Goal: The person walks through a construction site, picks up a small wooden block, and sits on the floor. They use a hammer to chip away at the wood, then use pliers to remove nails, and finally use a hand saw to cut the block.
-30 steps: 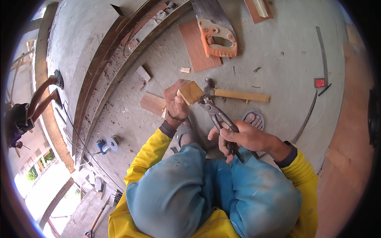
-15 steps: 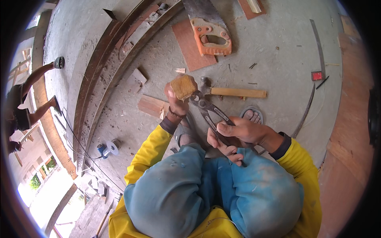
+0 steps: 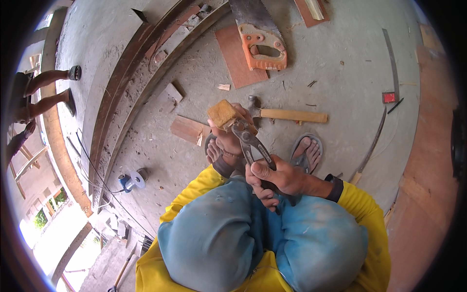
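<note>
The left hand [image 3: 227, 141] is closed around a small wooden block [image 3: 222, 114], holding it up above the concrete floor [image 3: 340, 73]. The right hand [image 3: 279, 175] grips the handles of pincers [image 3: 250, 141], whose jaws bite at the block's edge. A hammer [image 3: 287, 114] lies on the floor just beyond, a handsaw [image 3: 260, 41] farther off.

No packages, labels, signs or screens in view, only tools and wood scraps

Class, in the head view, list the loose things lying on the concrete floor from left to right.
Blue tool → wood scrap → saw → hammer → red block
</note>
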`<state>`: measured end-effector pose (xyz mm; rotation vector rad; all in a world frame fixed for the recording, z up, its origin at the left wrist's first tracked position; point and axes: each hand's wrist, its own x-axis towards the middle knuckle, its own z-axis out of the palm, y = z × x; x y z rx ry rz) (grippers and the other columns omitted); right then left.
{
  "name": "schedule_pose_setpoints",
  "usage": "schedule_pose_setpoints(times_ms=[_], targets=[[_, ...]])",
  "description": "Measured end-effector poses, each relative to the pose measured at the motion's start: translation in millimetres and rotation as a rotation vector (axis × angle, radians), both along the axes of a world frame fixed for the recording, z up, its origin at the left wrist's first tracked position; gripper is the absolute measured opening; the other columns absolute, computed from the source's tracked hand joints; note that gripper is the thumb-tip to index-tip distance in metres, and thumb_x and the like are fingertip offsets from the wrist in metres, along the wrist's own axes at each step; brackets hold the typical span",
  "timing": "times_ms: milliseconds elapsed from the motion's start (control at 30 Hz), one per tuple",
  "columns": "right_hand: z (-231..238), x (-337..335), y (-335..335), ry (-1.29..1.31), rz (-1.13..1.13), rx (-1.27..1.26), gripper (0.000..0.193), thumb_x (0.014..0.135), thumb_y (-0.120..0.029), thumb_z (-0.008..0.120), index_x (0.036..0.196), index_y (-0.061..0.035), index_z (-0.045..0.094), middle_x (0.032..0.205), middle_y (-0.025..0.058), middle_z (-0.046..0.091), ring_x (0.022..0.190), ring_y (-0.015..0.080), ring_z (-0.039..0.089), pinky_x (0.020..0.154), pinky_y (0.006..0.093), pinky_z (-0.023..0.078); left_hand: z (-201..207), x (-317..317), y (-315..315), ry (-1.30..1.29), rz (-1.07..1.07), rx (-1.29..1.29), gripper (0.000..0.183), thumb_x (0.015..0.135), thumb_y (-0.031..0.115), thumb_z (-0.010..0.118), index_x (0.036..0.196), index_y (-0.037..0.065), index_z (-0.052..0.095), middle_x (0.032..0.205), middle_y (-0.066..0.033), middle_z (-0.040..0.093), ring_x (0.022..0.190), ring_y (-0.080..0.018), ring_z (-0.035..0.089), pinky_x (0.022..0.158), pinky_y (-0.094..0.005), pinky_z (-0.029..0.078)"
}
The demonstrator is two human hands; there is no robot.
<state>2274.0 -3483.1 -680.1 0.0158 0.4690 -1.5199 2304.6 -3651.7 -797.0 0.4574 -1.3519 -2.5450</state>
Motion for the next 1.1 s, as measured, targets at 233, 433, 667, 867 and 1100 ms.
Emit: schedule_pose_setpoints(times_ms=[233,433,667,867,1100], targets=[[8.3,-14.4,11.5,0.111,0.049,0.144,0.056,0.103,-0.055,0.042,0.104,-0.0004,0.055,0.072,0.0077,0.061,0.057,0.0167,0.063,0.057,0.0327,0.056,-16.6,-8.0,-36.8,-0.093,-0.182,-0.122,0.087,0.074,0.085,0.057,0.100,0.001,0.056,0.089,-0.0101,0.058,0.071,-0.0214,0.062,0.056,-0.0335,0.052],[-7.6,-7.6,11.0,-0.039,0.050,0.017,0.052,0.104,-0.053,0.041,0.104,-0.0029,0.056,0.066,0.0017,0.050,0.054,0.0129,0.054,0.054,0.0286,0.050,-20.7,-0.4,-33.2,-0.059,-0.084,-0.196,0.086,0.075,0.084,0.053,0.096,0.001,0.055,0.083,-0.0099,0.057,0.063,-0.0220,0.060,0.050,-0.0326,0.049],[-18.9,16.4,0.6,0.062,-0.084,-0.102,0.040,0.103,-0.045,0.052,0.088,-0.0084,0.050,0.064,-0.0017,0.041,0.053,0.0085,0.039,0.047,0.0279,0.038,11.1,-11.6,-6.8,0.162,-0.146,-0.100,0.084,0.088,0.081,0.032,0.096,0.000,0.055,0.083,-0.0117,0.057,0.068,-0.0207,0.058,0.061,-0.0326,0.049],[-8.7,9.0,4.1,0.159,-0.117,0.018,0.040,0.103,-0.044,0.053,0.089,-0.0071,0.051,0.063,-0.0019,0.042,0.051,0.0081,0.041,0.047,0.0270,0.040,17.2,-5.7,24.3,0.072,-0.132,0.150,0.088,0.089,0.081,0.027,0.104,0.000,0.056,0.079,-0.0129,0.061,0.068,-0.0222,0.059,0.059,-0.0318,0.048],[-14.0,-12.5,35.6,0.033,0.071,0.039,0.054,0.104,-0.052,0.044,0.112,0.0005,0.054,0.071,0.0037,0.056,0.058,0.0151,0.063,0.056,0.0288,0.054,9.6,-5.2,-36.8,-0.075,-0.239,-0.746,0.090,0.091,0.078,0.027,0.107,-0.005,0.057,0.087,-0.0109,0.062,0.080,-0.0202,0.064,0.068,-0.0329,0.053]])
